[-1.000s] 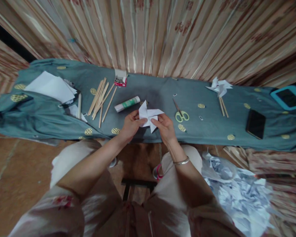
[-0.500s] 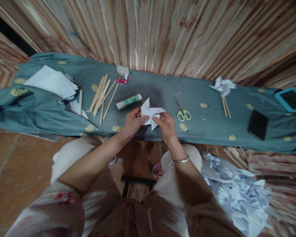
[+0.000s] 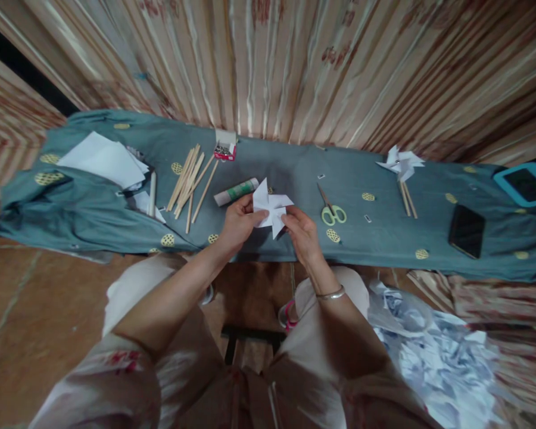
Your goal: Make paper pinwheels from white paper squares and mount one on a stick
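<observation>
Between my two hands is a white paper pinwheel (image 3: pixel 271 210), its folded blades spread out, held above the cloth near the front edge. My left hand (image 3: pixel 242 223) pinches its left side, thumb on the paper near the middle. On the opposite side my right hand (image 3: pixel 301 232) grips the edge, thumb on top and fingers underneath. A glue stick (image 3: pixel 236 192) lies just beyond my left hand. Green-handled scissors (image 3: pixel 333 211) rest to the right of my right hand. Farther right, another paper pinwheel (image 3: pixel 401 164) lies with wooden sticks (image 3: pixel 407 199) beneath it.
Left of the glue are several wooden sticks (image 3: pixel 190 182), an open red box of small metal pins (image 3: pixel 225 149), a white pen-like rod (image 3: pixel 152 193) and paper sheets (image 3: pixel 102 161). A phone (image 3: pixel 467 231) and blue-framed device (image 3: pixel 524 183) lie right. Paper scraps (image 3: pixel 446 357) fill a bag below.
My right thumb has shifted from near the pinwheel's middle toward its right edge. The pinwheel has turned slightly in my hands, and the whole view has shifted a little.
</observation>
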### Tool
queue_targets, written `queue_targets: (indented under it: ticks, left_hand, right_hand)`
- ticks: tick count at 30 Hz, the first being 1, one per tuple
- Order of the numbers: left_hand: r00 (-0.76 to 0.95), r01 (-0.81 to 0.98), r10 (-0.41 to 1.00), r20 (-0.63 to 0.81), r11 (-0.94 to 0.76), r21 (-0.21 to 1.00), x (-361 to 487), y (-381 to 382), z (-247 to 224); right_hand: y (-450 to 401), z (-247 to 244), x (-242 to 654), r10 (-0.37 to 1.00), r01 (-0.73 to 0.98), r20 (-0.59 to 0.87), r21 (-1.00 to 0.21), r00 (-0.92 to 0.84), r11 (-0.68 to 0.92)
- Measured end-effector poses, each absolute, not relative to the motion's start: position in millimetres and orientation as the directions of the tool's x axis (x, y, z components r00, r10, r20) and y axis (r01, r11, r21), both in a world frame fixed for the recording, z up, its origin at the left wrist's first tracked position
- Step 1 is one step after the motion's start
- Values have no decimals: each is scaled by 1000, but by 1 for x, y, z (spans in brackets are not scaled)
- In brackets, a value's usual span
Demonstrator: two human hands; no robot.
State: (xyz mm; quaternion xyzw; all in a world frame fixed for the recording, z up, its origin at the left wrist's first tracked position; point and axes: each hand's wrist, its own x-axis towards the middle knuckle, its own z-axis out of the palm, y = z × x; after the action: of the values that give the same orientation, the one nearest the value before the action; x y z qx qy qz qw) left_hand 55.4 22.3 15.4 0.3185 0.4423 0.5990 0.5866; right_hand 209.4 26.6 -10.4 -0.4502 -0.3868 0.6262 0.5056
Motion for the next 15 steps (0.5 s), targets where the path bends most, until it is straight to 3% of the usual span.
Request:
queue_targets:
  ticks: [15]
  left_hand:
    - [-337,-422,941,-33,-120,899,11,42,32]
  right_hand:
    - [19,-18,201,991,-67,-72,-995,-115,-80]
